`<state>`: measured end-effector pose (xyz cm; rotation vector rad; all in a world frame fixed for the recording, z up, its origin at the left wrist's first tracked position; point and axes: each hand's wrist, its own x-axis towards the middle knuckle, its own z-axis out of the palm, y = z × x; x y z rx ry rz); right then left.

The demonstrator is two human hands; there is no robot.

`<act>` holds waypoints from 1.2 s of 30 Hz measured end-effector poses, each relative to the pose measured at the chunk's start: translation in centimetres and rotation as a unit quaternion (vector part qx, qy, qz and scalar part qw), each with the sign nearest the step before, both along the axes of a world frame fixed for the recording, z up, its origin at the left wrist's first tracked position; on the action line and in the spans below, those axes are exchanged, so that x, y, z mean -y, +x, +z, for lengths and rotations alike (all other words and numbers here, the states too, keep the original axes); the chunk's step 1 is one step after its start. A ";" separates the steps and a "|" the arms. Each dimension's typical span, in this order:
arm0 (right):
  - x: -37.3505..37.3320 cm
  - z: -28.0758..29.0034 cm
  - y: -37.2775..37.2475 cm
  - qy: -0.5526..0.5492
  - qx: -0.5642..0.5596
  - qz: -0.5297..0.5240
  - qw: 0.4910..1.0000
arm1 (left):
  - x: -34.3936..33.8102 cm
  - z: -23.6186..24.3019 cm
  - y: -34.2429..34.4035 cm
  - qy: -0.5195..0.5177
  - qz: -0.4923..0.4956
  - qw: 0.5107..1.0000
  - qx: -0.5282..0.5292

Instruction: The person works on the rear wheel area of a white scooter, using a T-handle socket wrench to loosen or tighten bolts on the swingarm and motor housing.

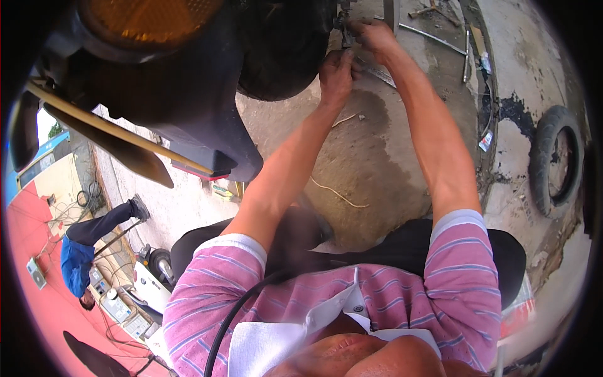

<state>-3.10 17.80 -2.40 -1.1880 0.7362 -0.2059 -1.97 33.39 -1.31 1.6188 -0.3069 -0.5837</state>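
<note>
Both my arms reach forward to the metal fittings [344, 24] beside a black wheel [279, 56] of a raised vehicle. My left hand [336, 76] is closed just below these fittings, thumb and fingers drawn together at a small metal part. Close by on the right, my right hand [375, 38] has its fingers curled in against the same fittings. What each hand pinches is too small and covered to name. A flat shiny metal piece [380, 74] shows just below my right hand, partly behind my forearm.
The vehicle's dark body [188, 100] with an orange reflector [151, 16] overhangs the upper left. A long metal bar tool [433, 39] lies on the ground beyond my right hand. A loose tyre [556, 162] rests far right. At left are a person in blue [76, 261] and a white scooter [151, 286].
</note>
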 end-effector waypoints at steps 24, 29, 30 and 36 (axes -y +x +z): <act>-0.6 -1.0 0.0 -0.050 -0.025 0.021 0.998 | -19.2 2.5 2.3 0.309 -0.593 0.732 0.129; 0.4 -3.1 -0.7 -0.085 -0.033 0.048 0.995 | -23.2 5.7 6.8 0.589 -0.497 0.637 -0.006; 0.3 -3.4 -0.5 -0.085 -0.035 0.046 0.995 | -25.0 5.4 7.9 0.641 -0.448 0.623 0.014; -0.1 -5.5 0.1 -0.087 0.012 0.040 0.995 | -34.5 2.1 12.9 0.600 -0.361 0.668 0.252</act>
